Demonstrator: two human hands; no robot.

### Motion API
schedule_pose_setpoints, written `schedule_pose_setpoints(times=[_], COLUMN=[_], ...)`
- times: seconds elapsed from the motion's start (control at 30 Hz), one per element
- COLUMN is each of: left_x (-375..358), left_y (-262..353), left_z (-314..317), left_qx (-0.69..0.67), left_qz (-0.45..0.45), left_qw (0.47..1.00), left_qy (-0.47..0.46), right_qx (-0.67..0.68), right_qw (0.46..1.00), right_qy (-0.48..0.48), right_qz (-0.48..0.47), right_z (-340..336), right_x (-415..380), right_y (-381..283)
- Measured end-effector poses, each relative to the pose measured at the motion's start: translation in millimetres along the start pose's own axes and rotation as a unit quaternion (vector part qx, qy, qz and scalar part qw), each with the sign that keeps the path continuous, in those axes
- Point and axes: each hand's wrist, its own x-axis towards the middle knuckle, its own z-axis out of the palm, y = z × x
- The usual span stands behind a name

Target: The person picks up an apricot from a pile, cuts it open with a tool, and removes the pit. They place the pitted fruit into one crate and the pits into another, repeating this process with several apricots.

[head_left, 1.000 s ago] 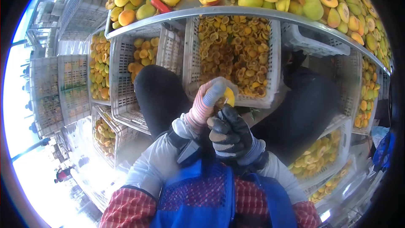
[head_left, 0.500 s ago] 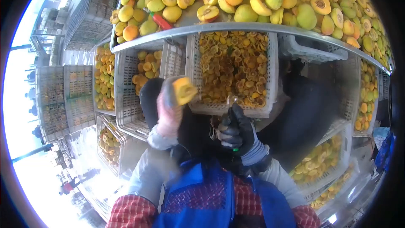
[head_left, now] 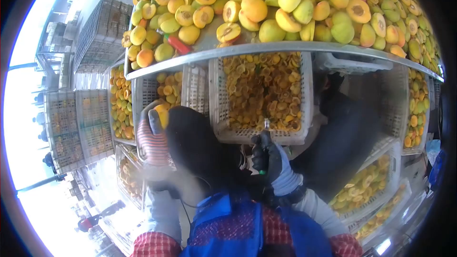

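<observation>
My left hand (head_left: 152, 140), in a striped glove with grey fingertips, is closed around a yellow peach half (head_left: 163, 115) beside my left knee. It is at the near part of a white crate (head_left: 195, 90) that has peach halves (head_left: 169, 85) in it. My right hand (head_left: 267, 158), in a dark glove, grips a coring tool (head_left: 266, 124). The tool's small metal tip points forward, and a green spot shows at its lower end. Ahead of this tip stands a crate (head_left: 308, 95) of brown and yellow cut scraps (head_left: 266, 90).
A metal-edged table (head_left: 285, 46) piled with halved peaches (head_left: 290, 0) spans the front. On it lies a red handle (head_left: 179, 44). More crates of peaches stand left and right, with stacked crates (head_left: 102, 35) farther left. My knees flank the scrap crate.
My left hand has moved left and slightly forward with the peach half, away from the tool, to the crate at the left. My right hand still holds the tool. The view has tilted up slightly.
</observation>
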Motion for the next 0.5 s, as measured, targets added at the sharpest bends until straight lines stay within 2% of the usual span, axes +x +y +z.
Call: schedule_pose_setpoints(times=[0.03,0.07,0.17,0.2,0.23,0.27,0.3,0.33,0.37,0.4,0.5], left_x=[11.6,22.6,42.2,50.3,65.2,79.9,98.2,117.1,134.4,144.4,138.8], left_y=[-17.3,-46.4,27.2,66.2,77.0,100.5,120.9,139.8,136.8,145.2,140.1], left_z=[-10.1,-14.2,21.9,39.5,62.7,85.0,104.5,121.2,149.3,165.3,159.8], left_qx=[0.213,0.409,0.177,0.101,0.096,0.113,0.147,0.194,0.266,0.256,0.122], left_qz=[0.052,0.083,0.133,0.088,0.143,0.144,0.124,0.061,0.056,0.023,0.116], left_qw=[0.975,0.908,0.974,0.991,0.985,0.982,0.976,0.958,0.93,0.927,0.958], left_qy=[0.038,0.037,0.055,0.001,-0.019,-0.037,-0.099,-0.202,-0.246,-0.272,-0.23], right_qx=[-0.012,-0.024,-0.078,-0.052,-0.044,-0.036,-0.025,-0.017,-0.007,0.003,-0.055], right_qw=[1.0,0.999,0.997,0.998,0.999,0.999,0.999,1.0,1.0,1.0,0.995], right_qy=[0.001,0.003,0.0,-0.024,-0.028,-0.031,-0.033,-0.021,-0.01,0.0,0.04], right_qz=[-0.017,-0.033,-0.008,0.014,0.009,0.002,-0.004,-0.002,0.001,0.002,-0.076], right_z=[-2.2,-3.5,-3.6,-9.1,-7.9,-5.9,-5.8,-7.6,-8.6,-5.9,8.2], right_x=[3.2,5.2,7.9,14.6,15.8,16.6,17.5,18.1,18.8,19.5,11.5], right_y=[2.9,3.2,-1.0,2.5,1.0,-0.6,-1.7,-2.9,-3.8,-8.2,-23.1])
